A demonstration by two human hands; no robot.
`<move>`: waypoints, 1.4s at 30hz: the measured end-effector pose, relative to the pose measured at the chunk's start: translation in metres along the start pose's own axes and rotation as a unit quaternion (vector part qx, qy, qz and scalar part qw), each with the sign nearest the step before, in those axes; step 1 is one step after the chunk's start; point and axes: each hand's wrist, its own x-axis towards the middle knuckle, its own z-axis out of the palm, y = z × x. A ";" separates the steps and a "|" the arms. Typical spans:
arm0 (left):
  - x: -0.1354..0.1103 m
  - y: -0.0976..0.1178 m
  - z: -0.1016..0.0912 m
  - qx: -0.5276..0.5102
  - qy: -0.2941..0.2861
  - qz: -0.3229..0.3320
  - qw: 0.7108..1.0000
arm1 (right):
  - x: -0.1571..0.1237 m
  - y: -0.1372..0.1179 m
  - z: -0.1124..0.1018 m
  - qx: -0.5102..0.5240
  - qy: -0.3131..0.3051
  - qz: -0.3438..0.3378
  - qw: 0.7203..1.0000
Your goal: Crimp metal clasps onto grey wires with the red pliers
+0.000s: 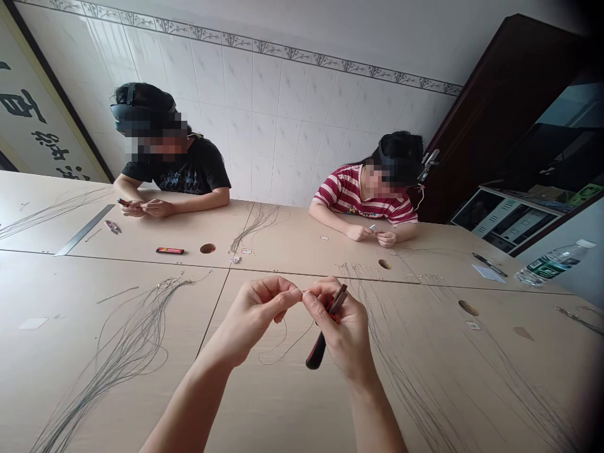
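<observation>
Over the near part of the table, my left hand [258, 314] is closed, thumb and forefinger pinching a thin grey cord [282, 345]. The cord hangs in a loose loop beneath both hands. My right hand [340, 330] meets it fingertip to fingertip, also pinching at the cord. Held in the right palm is what looks like small pliers [316, 353], with a black and red handle pointing down and a brownish tip standing up past the fingers. Whatever tiny piece sits between the fingertips is hidden.
A bundle of grey cords [136, 340] lies left; more strands [391, 365] spread out right. Across the table two people handle small items. A steel ruler [87, 228], a red and black box [170, 250], cable holes [469, 307] and a water bottle [552, 264] are around.
</observation>
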 end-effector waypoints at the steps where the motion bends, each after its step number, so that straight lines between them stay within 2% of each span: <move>1: -0.001 0.001 0.000 0.003 0.004 -0.001 1.000 | 0.000 0.000 -0.001 -0.002 -0.002 0.000 1.000; 14: -0.002 0.003 -0.002 0.014 0.014 -0.003 1.000 | -0.003 -0.002 -0.006 -0.036 -0.041 -0.001 0.999; 24: -0.004 0.003 -0.001 0.028 0.012 -0.001 1.000 | -0.002 -0.005 -0.007 -0.042 -0.036 -0.013 0.998; 29: -0.005 0.002 0.001 0.003 0.019 0.029 0.999 | -0.003 -0.004 -0.007 -0.038 -0.032 -0.008 0.999; 35: -0.005 0.000 0.001 0.034 0.026 0.065 0.997 | -0.004 -0.004 -0.008 -0.032 -0.037 0.006 0.999; 42: -0.004 -0.003 -0.001 0.048 0.048 0.067 0.995 | -0.005 -0.004 -0.006 -0.021 -0.057 0.036 0.997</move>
